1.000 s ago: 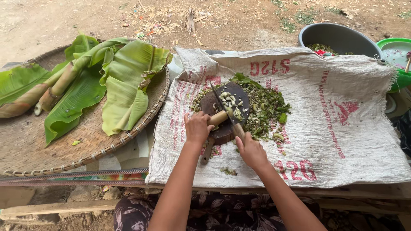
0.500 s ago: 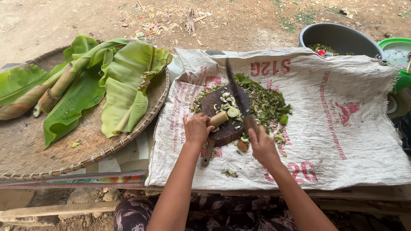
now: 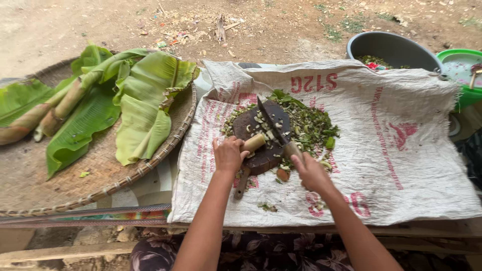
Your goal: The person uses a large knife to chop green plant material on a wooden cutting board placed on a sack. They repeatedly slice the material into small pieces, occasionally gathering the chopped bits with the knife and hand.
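Woven white plastic sacking point(image 3: 401, 150), printed in red and spread over a low wooden bench, serves as the work surface. Item one: a dark round wooden chopping board point(image 3: 261, 145) with a short handle pointing toward the person, lying near the sack's middle. Item two: a pale cylindrical stalk point(image 3: 254, 143), resting on the board, its near end pinched between the curled fingers of the left hand point(image 3: 228, 154). Item three: a long dark-bladed knife point(image 3: 271, 123), its wooden handle wrapped in the closed right hand point(image 3: 312, 173), blade laid diagonally across the board with the edge at the stalk's cut end. Item four: a heap of chopped green leaf and pale sliced rounds point(image 3: 309, 125), piled on the far and right side of the board and spilling onto the sack; a few stray bits lie near the front edge. Judged from this, much slicing is done, and only the short stub in hand remains on the board. Item five: a wide round woven bamboo tray point(image 3: 100, 170) to the left, bearing large green banana leaves point(image 3: 140, 105) and several long uncut stalks point(image 3: 60, 108), apparently stock not yet chopped. Item six: a grey round basin point(image 3: 391, 47) and a green plastic bowl point(image 3: 464, 65) at far right, contents unclear.
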